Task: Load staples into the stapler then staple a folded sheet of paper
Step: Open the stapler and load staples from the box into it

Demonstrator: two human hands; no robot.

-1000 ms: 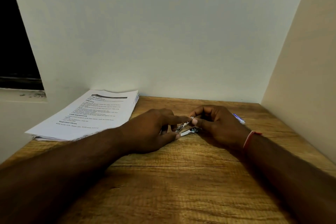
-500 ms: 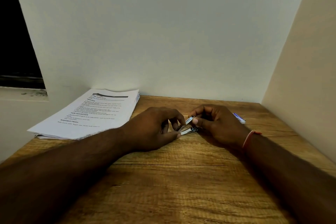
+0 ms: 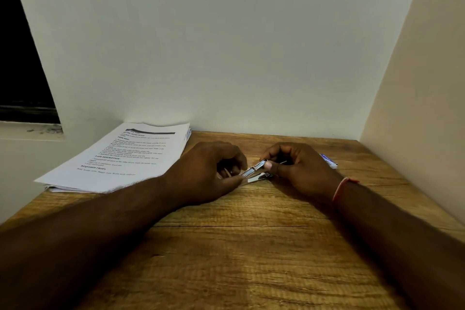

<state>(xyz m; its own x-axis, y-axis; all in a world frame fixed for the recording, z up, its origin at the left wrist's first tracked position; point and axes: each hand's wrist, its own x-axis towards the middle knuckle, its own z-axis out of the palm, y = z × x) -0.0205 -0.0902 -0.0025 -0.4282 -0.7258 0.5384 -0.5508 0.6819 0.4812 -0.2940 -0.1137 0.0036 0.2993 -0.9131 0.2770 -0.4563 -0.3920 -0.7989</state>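
Note:
A small metal stapler (image 3: 255,171) lies open between my hands near the back middle of the wooden table (image 3: 251,246); its upper arm is tilted up, its base rests on the wood. My left hand (image 3: 211,171) pinches the stapler's near end with curled fingers. My right hand (image 3: 299,168) holds the raised far end with thumb and fingers. Any staples in the channel are too small to make out. A stack of printed paper sheets (image 3: 125,158) lies at the back left.
A small blue and white box (image 3: 329,161) peeks out behind my right hand. White walls close the table at the back and the right. A dark window opening (image 3: 22,63) is at the far left.
My left index finger has drawn back from the top of the stapler and curled in. The stapler's upper arm now shows more clearly. My right hand has stayed put.

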